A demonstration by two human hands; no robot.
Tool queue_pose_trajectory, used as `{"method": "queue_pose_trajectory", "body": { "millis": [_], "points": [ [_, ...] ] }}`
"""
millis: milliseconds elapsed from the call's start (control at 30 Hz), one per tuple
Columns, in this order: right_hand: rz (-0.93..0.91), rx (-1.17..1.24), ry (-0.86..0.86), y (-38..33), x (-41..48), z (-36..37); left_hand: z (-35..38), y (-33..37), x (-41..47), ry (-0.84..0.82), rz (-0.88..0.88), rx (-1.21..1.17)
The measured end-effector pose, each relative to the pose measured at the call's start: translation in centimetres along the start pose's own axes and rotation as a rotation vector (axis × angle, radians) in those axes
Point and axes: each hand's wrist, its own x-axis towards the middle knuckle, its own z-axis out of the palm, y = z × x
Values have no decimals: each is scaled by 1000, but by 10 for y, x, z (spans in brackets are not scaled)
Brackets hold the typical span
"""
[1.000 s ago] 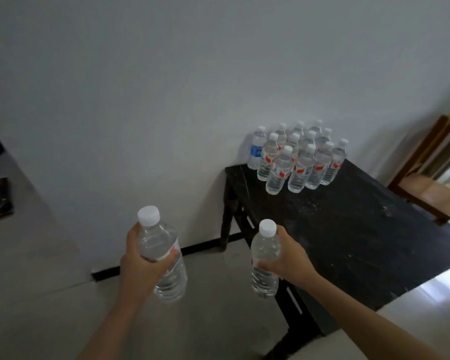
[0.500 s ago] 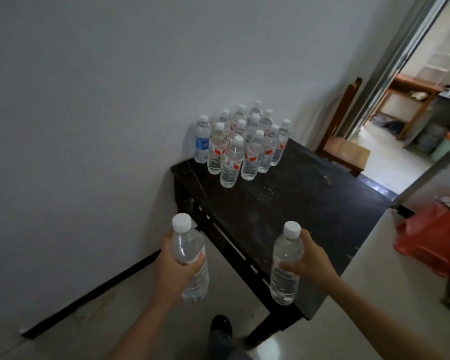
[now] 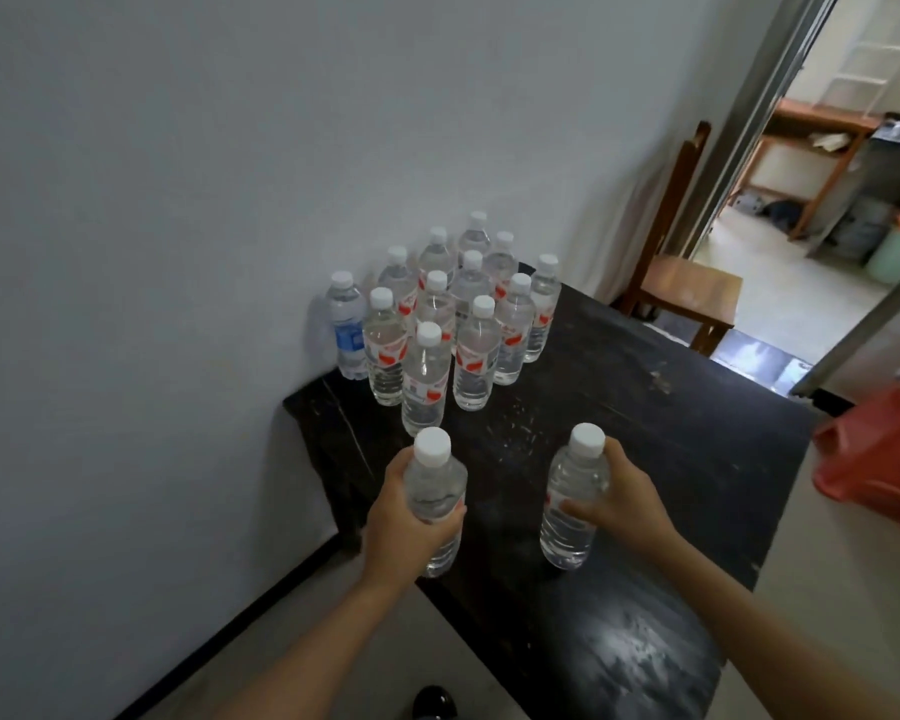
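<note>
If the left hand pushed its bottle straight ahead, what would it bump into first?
Probably the front bottle of the group standing on the black table. The held bottle in the left hand would touch it before the hand itself, though depth is hard to judge here.

The label of the left bottle [image 3: 434, 485] is mostly covered by the left hand [image 3: 401, 527], and that of the right bottle [image 3: 575, 475] partly by the right hand [image 3: 627, 498]. The rear bottles [image 3: 476, 236] are masked below the shoulder by the front ones, and no print can be read. A red object [image 3: 879, 459] is blurred and cut by the right edge, and a shoe [image 3: 434, 706] by the bottom edge.
</note>
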Motion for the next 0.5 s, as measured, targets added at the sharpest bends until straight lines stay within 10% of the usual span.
{"method": "queue_pose_trajectory", "body": {
  "millis": [500],
  "points": [
    [-45, 93, 21, 7, 172, 22, 86, -13, 121, 69, -61, 58]
  ]
}}
